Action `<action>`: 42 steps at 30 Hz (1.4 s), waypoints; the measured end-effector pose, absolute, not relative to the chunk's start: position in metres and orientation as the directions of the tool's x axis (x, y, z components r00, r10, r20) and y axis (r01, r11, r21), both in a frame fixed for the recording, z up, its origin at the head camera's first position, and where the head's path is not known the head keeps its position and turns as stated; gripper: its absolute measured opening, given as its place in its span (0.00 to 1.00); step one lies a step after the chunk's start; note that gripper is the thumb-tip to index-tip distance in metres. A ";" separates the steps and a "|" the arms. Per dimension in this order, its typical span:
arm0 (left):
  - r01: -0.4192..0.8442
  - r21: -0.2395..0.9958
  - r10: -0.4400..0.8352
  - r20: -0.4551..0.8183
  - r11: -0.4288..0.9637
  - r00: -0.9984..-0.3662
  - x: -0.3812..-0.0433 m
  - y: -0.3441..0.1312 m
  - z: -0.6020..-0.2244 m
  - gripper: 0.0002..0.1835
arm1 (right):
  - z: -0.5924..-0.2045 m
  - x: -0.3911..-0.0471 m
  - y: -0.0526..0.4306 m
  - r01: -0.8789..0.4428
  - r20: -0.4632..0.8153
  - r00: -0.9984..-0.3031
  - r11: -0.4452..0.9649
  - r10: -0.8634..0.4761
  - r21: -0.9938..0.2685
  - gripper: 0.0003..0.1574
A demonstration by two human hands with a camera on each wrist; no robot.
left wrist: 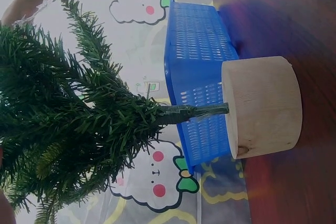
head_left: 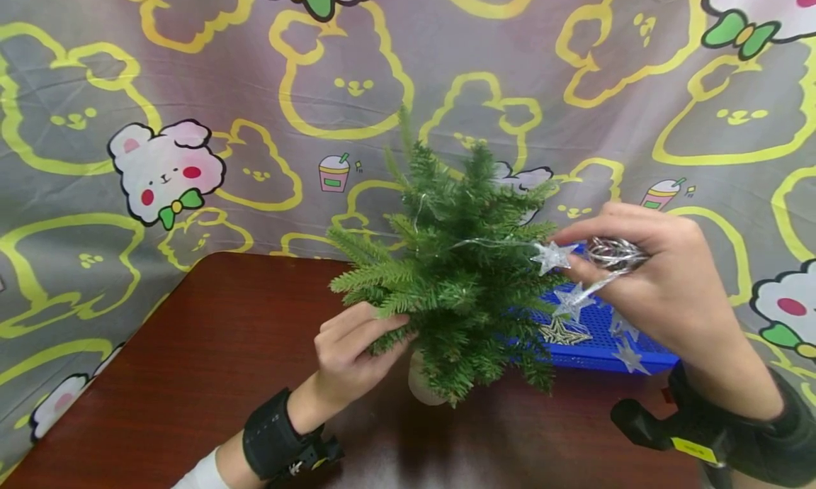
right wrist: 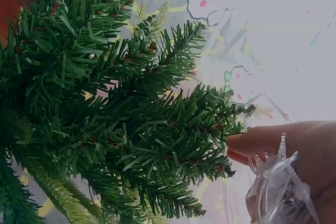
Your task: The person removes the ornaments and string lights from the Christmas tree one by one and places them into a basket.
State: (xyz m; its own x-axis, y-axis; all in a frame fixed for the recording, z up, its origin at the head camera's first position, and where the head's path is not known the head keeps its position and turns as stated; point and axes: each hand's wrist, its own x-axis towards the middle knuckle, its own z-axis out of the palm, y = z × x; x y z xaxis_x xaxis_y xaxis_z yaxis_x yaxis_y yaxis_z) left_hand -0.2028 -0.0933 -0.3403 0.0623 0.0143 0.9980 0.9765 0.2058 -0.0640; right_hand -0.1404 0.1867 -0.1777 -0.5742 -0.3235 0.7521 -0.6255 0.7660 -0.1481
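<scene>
A small artificial Christmas tree [head_left: 459, 283] with a round wooden base [left wrist: 265, 108] stands upright on the table. My left hand [head_left: 363, 344] pinches a lower branch on the tree's left side; the fingertips are partly hidden by needles. To the right of the tree, my right hand [head_left: 663, 276] holds a bundled string of star lights [head_left: 615, 254], with one clear star [head_left: 552, 257] by the fingertips. From that star a thin clear wire runs left into the upper branches. More stars [head_left: 574, 301] hang below the right hand, over the basket.
A blue perforated plastic basket [head_left: 612, 365] sits behind and right of the tree, with a gold-edged star [head_left: 564, 333] at it. The dark red-brown table [head_left: 255, 333] ends at a patterned cloth backdrop [head_left: 255, 85].
</scene>
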 end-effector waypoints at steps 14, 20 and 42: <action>0.985 -0.081 -0.173 0.979 0.150 0.106 -0.213 -0.104 -0.334 0.27 | -0.177 -0.142 0.187 -0.701 0.748 -0.572 0.675 -0.337 -0.231 0.18; 0.973 0.228 -0.425 0.884 0.029 -0.194 -0.220 -0.111 -0.336 0.14 | -0.177 -0.143 0.188 -0.729 0.750 -0.566 0.633 -0.343 -0.261 0.17; 0.856 0.517 -0.056 0.854 -0.008 -0.517 -0.236 -0.129 -0.344 0.15 | -0.176 -0.144 0.182 -0.726 0.799 -0.523 0.646 -0.295 -0.236 0.11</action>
State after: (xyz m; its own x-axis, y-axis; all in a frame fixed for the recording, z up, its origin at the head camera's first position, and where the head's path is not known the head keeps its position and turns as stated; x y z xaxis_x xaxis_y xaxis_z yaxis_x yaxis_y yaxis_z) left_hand -0.2365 -0.1290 -0.3444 -0.5165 -0.0564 0.8544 0.8560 -0.0083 0.5169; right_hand -0.1442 0.1819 -0.1760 -0.5230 -0.2954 0.7995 -0.7259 0.6459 -0.2363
